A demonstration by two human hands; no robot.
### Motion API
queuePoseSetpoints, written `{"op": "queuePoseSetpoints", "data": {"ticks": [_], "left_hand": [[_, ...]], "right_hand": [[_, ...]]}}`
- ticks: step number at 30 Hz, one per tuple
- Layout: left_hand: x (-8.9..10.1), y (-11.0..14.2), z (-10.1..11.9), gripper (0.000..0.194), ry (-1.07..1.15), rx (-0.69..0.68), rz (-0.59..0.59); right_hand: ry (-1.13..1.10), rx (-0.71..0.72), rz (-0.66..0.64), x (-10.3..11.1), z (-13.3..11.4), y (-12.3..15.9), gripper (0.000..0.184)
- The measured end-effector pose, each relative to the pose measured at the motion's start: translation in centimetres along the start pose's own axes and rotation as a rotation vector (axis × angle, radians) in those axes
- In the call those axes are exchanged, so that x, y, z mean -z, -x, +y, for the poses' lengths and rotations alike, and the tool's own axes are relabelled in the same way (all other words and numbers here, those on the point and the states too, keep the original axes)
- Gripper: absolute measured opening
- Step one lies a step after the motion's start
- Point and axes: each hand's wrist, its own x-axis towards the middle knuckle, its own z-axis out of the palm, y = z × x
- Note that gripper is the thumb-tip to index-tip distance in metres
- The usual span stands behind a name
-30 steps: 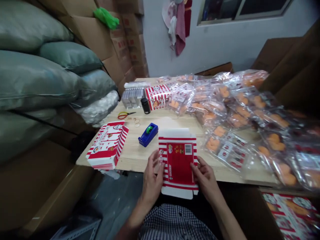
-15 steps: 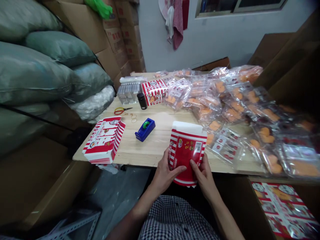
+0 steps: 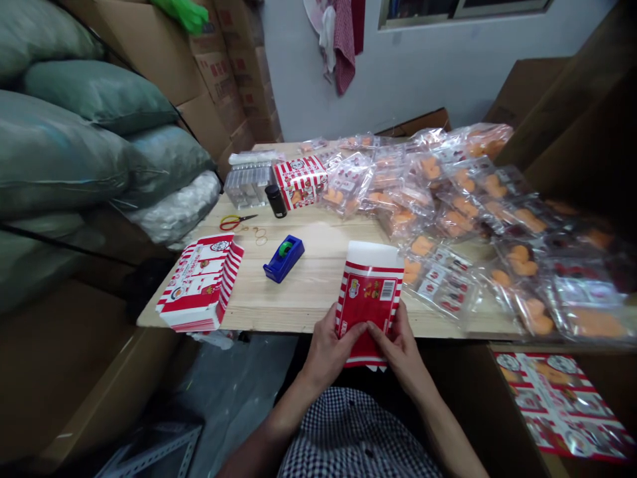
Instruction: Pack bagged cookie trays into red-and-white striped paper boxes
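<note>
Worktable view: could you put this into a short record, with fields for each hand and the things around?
Left hand: holds the left side of a red-and-white carton
Right hand: holds its right side, thumbs close together
Carton face: red panel, barcode, white flap at far end
Left of carton: blue tape dispenser, then a striped carton stack
Farther back: scissors, black bottle
Right: clear packs with orange pieces

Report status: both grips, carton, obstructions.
Left grip and right grip both holding striped carton. White flap at far end. Bagged packs close on right; contact unclear.
</note>
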Motion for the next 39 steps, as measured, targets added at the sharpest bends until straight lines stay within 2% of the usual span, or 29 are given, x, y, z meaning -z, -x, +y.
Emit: {"op": "queuePoseSetpoints", "data": {"ticks": [2, 5, 11, 15, 18, 22, 25, 30, 33, 37, 39], "left_hand": [[0.4, -0.4, -0.4, 0.031, -0.003, 0.013, 0.044], [1.1, -0.6, -0.8, 0.03, 0.075, 0.043, 0.038], [1.8, 0.4, -1.2, 0.034, 0.136, 0.1, -0.055], [2.0, 0.5, -1.2, 0.039, 0.245, 0.112, -0.125], [2.5, -0.3, -1.1, 0.048, 0.312, 0.006, -0.11], [3.5, -1.7, -1.0, 0.06, 0.327, -0.179, 0.021], [4.0, -2.0, -1.4, 0.047, 0.263, -0.192, 0.083], [4.4, -2.0, -2.5, 0.026, 0.116, -0.104, 0.063], [4.4, -2.1, -2.9, 0.027, 0.069, -0.096, 0.09], [4.2, -1.9, -3.1, 0.028, 0.048, -0.053, 0.157], [4.2, -1.5, -3.2, 0.029, 0.041, -0.034, 0.175]], "right_hand": [[-0.031, -0.043, -0.02, 0.0, -0.2, 0.0, 0.067], [-0.096, -0.115, -0.073, 0.5, -0.7, -0.3, 0.052], [-0.209, -0.165, -0.136, 2.8, -0.8, -1.9, 0.048], [-0.134, -0.146, -0.106, 3.2, 0.2, -2.1, 0.032], [-0.084, -0.142, -0.097, 3.2, 1.2, -1.8, 0.025], [-0.058, -0.182, -0.182, 3.5, 2.3, -1.1, 0.023], [-0.025, -0.241, -0.267, 3.8, 2.6, -0.8, 0.025], [0.016, -0.284, -0.343, 3.9, 2.6, -0.5, 0.035], [0.029, -0.272, -0.304, 3.4, 2.4, -0.4, 0.038], [0.001, -0.001, -0.064, 2.4, 1.6, -0.3, 0.057], [0.032, 0.07, 0.002, 2.2, 1.1, -0.3, 0.055]]}}
